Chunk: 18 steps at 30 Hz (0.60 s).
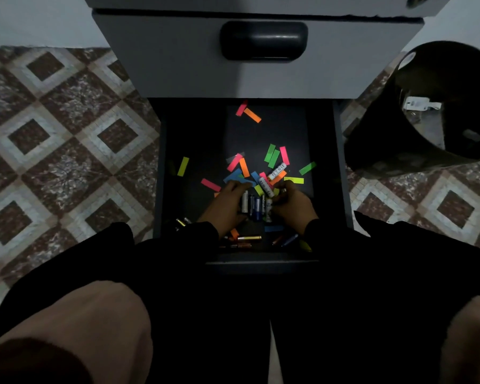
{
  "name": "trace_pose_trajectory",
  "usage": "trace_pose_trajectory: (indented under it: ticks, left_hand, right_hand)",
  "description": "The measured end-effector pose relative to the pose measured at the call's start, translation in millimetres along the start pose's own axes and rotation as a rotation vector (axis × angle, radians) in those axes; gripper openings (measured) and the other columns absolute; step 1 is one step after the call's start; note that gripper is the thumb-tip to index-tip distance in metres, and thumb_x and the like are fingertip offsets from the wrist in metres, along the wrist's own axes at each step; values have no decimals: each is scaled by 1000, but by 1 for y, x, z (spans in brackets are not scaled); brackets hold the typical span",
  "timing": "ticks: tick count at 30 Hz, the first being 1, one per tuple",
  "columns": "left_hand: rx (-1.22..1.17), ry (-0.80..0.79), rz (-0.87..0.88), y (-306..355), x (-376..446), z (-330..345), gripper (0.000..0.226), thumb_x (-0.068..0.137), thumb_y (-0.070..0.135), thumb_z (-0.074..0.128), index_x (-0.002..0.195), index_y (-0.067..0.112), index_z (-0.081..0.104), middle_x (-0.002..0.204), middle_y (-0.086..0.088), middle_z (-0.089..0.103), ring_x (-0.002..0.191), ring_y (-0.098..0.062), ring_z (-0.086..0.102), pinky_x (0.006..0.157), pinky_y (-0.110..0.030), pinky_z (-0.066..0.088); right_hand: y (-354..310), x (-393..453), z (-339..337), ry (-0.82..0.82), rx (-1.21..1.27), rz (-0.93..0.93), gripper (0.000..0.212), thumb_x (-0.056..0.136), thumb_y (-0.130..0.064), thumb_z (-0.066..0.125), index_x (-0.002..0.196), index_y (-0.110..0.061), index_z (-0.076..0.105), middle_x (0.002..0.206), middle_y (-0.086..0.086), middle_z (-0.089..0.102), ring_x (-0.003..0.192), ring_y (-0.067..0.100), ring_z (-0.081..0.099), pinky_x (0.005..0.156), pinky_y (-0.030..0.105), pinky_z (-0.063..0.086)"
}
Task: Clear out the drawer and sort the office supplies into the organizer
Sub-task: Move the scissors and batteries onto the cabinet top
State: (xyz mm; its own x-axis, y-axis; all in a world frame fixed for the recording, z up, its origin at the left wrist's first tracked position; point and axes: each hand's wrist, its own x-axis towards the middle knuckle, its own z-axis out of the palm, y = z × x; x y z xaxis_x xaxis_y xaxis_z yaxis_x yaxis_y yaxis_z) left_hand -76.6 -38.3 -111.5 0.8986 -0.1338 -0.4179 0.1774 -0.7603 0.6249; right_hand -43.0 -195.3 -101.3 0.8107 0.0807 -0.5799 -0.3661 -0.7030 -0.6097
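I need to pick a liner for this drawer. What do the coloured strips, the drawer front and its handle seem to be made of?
The coloured strips look like thin matte paper or film in neon colours, lying flat. The drawer front appears to be painted metal or laminate, smooth, grey and even; which one is unclear. The handle looks like dark moulded plastic, with rounded edges and a soft sheen.

Drawer (341,162) pulled open, dark inside, low under a closed grey one. Floor of it littered with bright paper strips (273,157): pink, orange, green, yellow, blue, lying flat at all angles, most in a loose cluster mid-drawer, a pink/orange pair off at the back. Batteries (257,207): a bunch packed side by side near the front, two white ones (277,171) lying tilted on the strips, a few more loose ones (248,238) at the front edge.
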Motion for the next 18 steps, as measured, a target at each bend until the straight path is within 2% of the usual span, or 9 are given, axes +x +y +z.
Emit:
trace_pose_trajectory:
  ticks: [3,6,11,14,18]
  left_hand:
    - [-22,30,2,-2,2,0,76,77,-1,69,142,16,35,142,-5,34,119,-24,49,102,-27,39]
    - [-14,50,8,-3,2,-1,74,77,-1,68,142,14,36,142,-5,34,119,-22,48,101,-23,36]
    - [53,56,42,-2,1,-3,65,80,1,65,139,15,40,141,-5,35,120,-22,48,100,-24,37]
    - [146,84,69,-4,-1,-3,64,81,9,67,139,18,39,142,-1,36,122,-20,47,97,-25,38]
    - [179,105,76,-7,-1,-2,61,83,13,65,139,21,39,142,2,37,123,-18,46,95,-27,40]
  right_hand:
    - [-2,2,-1,-18,88,7,53,79,8,62,126,-11,46,99,3,56,96,25,59,85,39,53]
    - [-4,2,-4,2,117,-26,45,81,7,59,122,-9,47,103,8,60,103,28,60,87,39,52]
    - [-4,1,-6,109,-146,-198,33,86,-3,57,118,-9,54,110,8,64,99,24,60,77,25,43]
    - [-6,8,-9,129,-239,-301,32,85,-2,57,117,-7,57,116,12,59,101,27,59,78,25,41]
    - [-10,18,-6,142,-271,-329,31,89,-9,56,120,-8,54,116,13,58,103,27,58,82,27,44]
